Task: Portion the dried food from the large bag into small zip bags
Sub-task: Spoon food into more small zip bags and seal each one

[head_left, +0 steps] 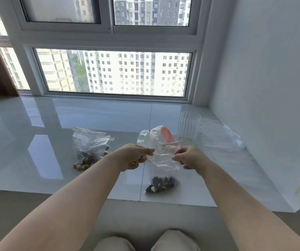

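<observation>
Zip bags [162, 160]: 1 held by 2 hands [133, 156], 1 [89, 147] lying left.

bare forearms [84, 192] — beige trousers [174, 240]

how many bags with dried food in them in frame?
2. One held bag pinched at its top by both hands, food at the bottom; one left bag lying on the sill. Empty plastic at right may hide more.

You sit in a high-rise home, glossy tiled sill [91, 124] under the big window [116, 73], apartment towers [136, 73] beyond that window, white wall [263, 69] to its right
</observation>
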